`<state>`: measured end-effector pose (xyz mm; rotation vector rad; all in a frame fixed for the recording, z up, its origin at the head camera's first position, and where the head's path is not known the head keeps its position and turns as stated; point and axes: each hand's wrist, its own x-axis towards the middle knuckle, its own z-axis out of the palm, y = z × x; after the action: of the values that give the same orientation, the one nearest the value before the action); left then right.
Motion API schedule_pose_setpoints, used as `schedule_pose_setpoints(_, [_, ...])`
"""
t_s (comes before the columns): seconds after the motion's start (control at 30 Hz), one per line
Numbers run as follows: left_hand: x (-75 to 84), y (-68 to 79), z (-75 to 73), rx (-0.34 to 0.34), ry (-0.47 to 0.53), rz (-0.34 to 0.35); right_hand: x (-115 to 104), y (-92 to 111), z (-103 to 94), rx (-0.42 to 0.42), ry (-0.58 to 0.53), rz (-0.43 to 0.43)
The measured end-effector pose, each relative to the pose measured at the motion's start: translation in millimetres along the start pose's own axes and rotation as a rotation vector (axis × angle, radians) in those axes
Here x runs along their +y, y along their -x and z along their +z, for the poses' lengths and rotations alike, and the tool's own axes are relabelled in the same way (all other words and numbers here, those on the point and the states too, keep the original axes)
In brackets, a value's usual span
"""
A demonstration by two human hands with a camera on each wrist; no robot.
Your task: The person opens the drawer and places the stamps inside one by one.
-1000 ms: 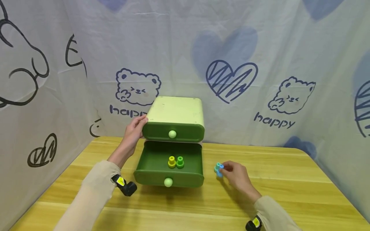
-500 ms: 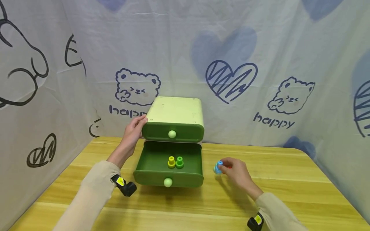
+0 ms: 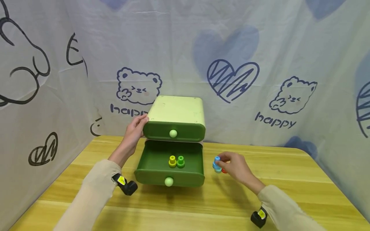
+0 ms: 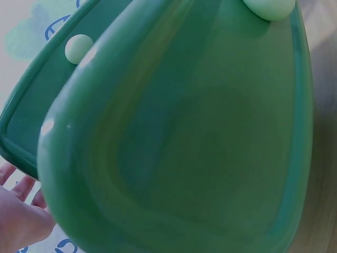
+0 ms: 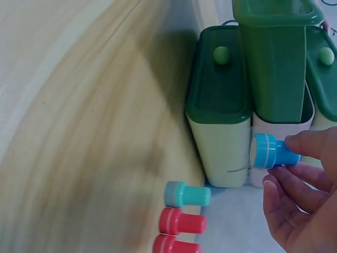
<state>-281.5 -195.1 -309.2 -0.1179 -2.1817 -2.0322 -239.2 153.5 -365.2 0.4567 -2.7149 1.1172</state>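
Pale cloth backdrop, hung behind and at both sides, printed with two complete bear drawings, each captioned "happy", and several hearts; the cabinet covers the end of one caption. Wood-grain counter, one. Drawer cabinet, one, three tiers, cream-green on top: top drawer and bottom drawer closed, middle drawer pulled out. Round pale-green knobs, three, one per drawer. Stepped plastic pegs, six in all. Inside the middle drawer, two, upright and side by side: yellow peg, one; green peg, one. On the counter to the right of the cabinet, three, upright in a close row: teal peg, one; red pegs, two, only one of them visible in the head view. Blue peg, one, held clear of the counter, wide end down, near the teal peg. Hands, two: left hand with fingers extended, resting against the left side of the top tier; right hand pinching the blue peg between thumb and fingers. Beige sleeves, two, each with one black wrist camera.
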Motion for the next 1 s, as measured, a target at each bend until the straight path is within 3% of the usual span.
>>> schedule_pose_setpoints(1.0, [-0.8,-0.8,0.0,-0.005,0.007,0.011,-47,-16,-21.7,-0.087,0.02,-0.053])
